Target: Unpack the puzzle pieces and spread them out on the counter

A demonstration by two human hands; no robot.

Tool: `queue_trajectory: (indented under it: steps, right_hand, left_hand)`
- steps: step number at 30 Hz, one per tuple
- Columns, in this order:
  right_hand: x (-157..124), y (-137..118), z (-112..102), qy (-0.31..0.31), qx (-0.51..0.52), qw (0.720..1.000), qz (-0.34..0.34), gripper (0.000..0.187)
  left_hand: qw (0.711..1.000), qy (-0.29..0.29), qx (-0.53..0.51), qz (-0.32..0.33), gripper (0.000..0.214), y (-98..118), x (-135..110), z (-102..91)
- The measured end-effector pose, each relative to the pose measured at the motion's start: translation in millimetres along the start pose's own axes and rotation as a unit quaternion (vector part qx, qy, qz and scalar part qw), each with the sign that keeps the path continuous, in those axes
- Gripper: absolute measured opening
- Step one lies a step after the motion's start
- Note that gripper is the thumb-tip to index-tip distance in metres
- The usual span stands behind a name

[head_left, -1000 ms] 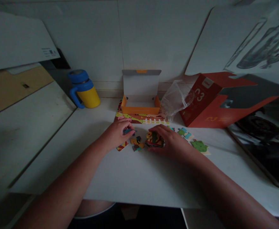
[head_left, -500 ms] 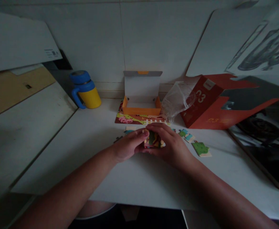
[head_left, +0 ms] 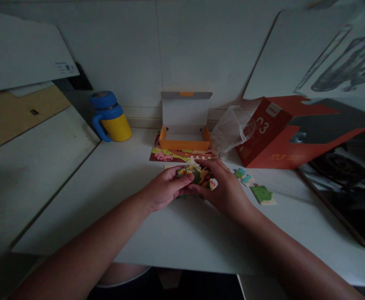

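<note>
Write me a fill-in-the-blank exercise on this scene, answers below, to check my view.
The left hand and right hand hold puzzle pieces; nearer the green piece is the ____ hand.
The mug has a yellow body and a ____ handle.
The clear bag lies ____ the orange box and the red box.
The red box is marked with the digit ____.

Missing words: right; blue; between; 3.

Dim, greyish light casts soft shadows on the tabletop (head_left: 182, 237), with stretched edges and a blurry upper right corner.
</note>
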State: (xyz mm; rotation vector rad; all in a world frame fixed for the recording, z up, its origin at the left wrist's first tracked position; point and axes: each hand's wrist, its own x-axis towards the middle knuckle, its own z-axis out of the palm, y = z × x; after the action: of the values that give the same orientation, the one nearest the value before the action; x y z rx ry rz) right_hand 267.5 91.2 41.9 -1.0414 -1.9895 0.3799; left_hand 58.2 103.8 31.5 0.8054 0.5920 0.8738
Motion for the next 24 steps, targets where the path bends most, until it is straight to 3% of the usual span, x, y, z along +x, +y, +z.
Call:
queue_trajectory:
  steps: [4, 8, 12, 18, 24]
  right_hand:
    - [-3, 7, 2, -0.017, 0.077, 0.989, 0.129, 0.048]
    - [-3, 11, 3, -0.015, 0.208, 0.954, 0.216, 0.046]
    - [0, 16, 1, -0.013, 0.299, 0.926, 0.232, 0.04]
    - [-3, 28, -3, -0.061, 0.249, 0.932, 0.257, 0.046]
    - [1, 22, -5, -0.052, 0.302, 0.915, 0.263, 0.043]
  left_hand:
    - [1.0, -0.022, 0.007, 0.002, 0.035, 5, 0, -1.8]
    - [1.0, -0.009, 0.02, 0.021, 0.034, 10, -2, -6.7]
    - [0.997, 0.027, 0.052, 0.044, 0.042, 10, -1, -9.8]
    - [0.993, 0.074, 0.091, 0.029, 0.065, 6, 0, -8.5]
    - [0.993, 0.065, 0.092, 0.038, 0.06, 9, -2, -10.0]
